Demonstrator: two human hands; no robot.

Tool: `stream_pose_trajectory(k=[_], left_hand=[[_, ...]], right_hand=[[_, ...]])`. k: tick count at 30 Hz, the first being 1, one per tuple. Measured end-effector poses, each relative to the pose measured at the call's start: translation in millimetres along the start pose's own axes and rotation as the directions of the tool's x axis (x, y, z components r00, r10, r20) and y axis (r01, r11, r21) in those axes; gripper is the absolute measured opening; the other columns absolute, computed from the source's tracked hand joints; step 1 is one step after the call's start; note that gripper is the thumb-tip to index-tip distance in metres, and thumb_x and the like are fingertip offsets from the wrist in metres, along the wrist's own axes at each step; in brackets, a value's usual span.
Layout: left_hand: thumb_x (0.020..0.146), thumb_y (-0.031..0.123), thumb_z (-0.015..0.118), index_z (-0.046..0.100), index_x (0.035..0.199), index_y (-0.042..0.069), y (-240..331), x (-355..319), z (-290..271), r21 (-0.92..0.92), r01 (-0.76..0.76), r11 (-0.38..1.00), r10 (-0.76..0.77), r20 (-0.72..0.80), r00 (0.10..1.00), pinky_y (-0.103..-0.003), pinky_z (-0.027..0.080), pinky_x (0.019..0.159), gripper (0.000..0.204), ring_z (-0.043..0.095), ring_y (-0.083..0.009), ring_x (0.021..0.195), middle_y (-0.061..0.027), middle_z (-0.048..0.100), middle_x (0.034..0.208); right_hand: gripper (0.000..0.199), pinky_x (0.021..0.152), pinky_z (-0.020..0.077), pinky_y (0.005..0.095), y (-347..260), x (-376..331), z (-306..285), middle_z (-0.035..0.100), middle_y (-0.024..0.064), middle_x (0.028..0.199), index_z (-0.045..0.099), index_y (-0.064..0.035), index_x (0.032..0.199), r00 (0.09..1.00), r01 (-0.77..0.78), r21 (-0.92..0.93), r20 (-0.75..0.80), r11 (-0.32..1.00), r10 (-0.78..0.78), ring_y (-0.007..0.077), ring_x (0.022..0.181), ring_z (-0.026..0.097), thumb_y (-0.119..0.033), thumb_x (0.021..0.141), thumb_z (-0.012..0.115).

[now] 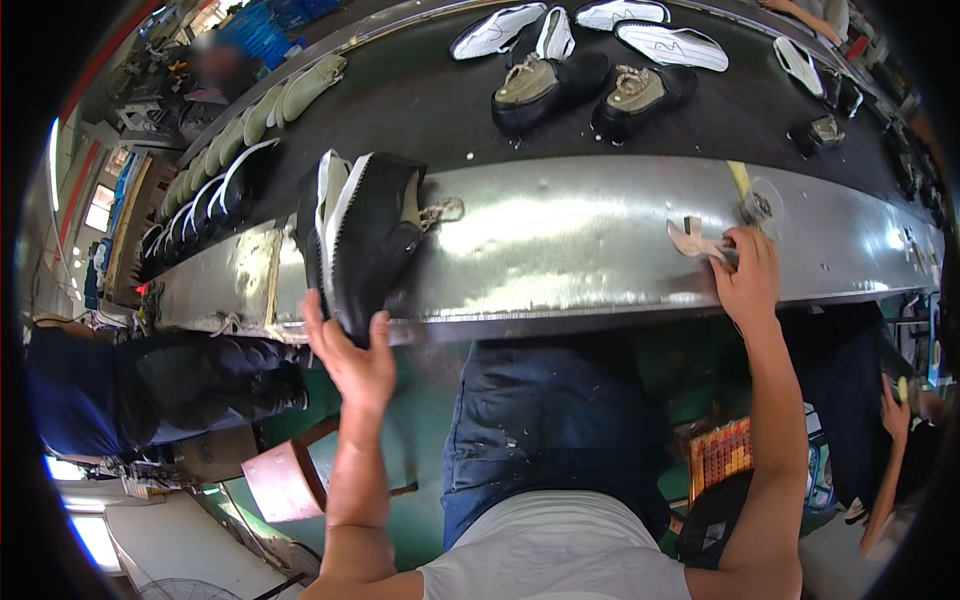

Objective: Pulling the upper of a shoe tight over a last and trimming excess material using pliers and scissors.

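Fingers and thumb of a worker's left hand clamp the near end of two black shoes, tipped sideways at the worktop's front edge, apparently to keep them together. Farther right along that edge, the right hand's fingers close on a hand tool, seemingly leaving its head free.

**Workshop surroundings, clockwise from lower left**

Read from mid-view: between seven and eight o'clock, a pink-faced boxy object on green floor, with a wire-guarded fan beyond, at the rim. Toward half past eight, a co-worker in navy. Near half past nine, a bright window. Toward eleven, heaped blue plastic. Around four, an orange-and-yellow gridded tray.
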State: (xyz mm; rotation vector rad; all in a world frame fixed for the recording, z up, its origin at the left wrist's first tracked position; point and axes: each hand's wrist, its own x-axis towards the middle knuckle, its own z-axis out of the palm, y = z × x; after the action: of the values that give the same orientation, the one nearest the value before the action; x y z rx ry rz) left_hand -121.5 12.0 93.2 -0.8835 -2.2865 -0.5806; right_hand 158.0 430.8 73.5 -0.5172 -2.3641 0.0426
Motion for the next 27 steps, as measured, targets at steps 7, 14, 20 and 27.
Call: stream_pose_trajectory(k=[7, 14, 20, 27], left_hand=[[0.095, 0.059, 0.053, 0.04, 0.141, 0.001, 71.3, -62.5, -35.7, -0.539, 0.487, -0.687, -0.235, 0.799, 0.554, -0.052, 0.055, 0.09, 0.075, 0.053, -0.0339, 0.124, -0.0218, 0.044, 0.143], [0.095, 0.06, 0.049, 0.036, 0.143, -0.008, 23.4, -80.1, 6.8, -0.318, 0.679, -0.662, 0.141, 0.837, 0.529, -0.036, 0.054, 0.066, 0.084, 0.066, -0.0269, 0.074, -0.0156, 0.067, 0.094], [0.073, 0.026, 0.086, 0.035, 0.147, -0.005, 45.7, -178.0, -54.5, -0.684, 0.42, 0.597, 0.08, 0.572, 0.817, -0.04, 0.052, 0.095, 0.096, 0.067, -0.0286, 0.108, -0.0247, 0.063, 0.126], [0.078, 0.056, 0.074, 0.047, 0.142, 0.003, 129.3, -167.5, -7.6, -0.427, -0.169, 0.888, 0.415, 0.589, 0.693, -0.05, 0.044, 0.103, 0.087, 0.049, -0.0456, 0.127, -0.0307, 0.045, 0.142]], right_hand=[[0.043, 0.089, 0.0404, 0.0465, -83.2, -75.6, -34.3, 0.061, 0.011, 0.097, 0.058, -0.0077, 0.101, 0.991, -0.055, 0.181, 0.132, 0.982, 0.031, 0.0353, 0.097, 0.056, -0.008, 0.065, 0.081], [0.027, 0.07, 0.0476, 0.0313, -133.1, -147.7, -41.7, 0.059, 0.0085, 0.078, 0.061, -0.0028, 0.098, 0.724, -0.661, 0.479, 0.608, 0.578, 0.326, 0.0207, 0.074, 0.06, -0.024, 0.088, 0.073], [0.028, 0.062, 0.0443, 0.0282, -115.0, -198.4, -31.4, 0.055, -0.0006, 0.075, 0.06, -0.004, 0.095, 0.444, -0.89, 0.346, 0.805, 0.296, 0.394, 0.0104, 0.066, 0.052, -0.031, 0.092, 0.069], [0.022, 0.059, 0.0447, 0.0243, -112.0, -205.8, -37.2, 0.055, -0.001, 0.077, 0.059, -0.0042, 0.101, 0.191, -0.974, 0.223, 0.907, -0.043, 0.375, 0.008, 0.064, 0.051, -0.019, 0.089, 0.071]])
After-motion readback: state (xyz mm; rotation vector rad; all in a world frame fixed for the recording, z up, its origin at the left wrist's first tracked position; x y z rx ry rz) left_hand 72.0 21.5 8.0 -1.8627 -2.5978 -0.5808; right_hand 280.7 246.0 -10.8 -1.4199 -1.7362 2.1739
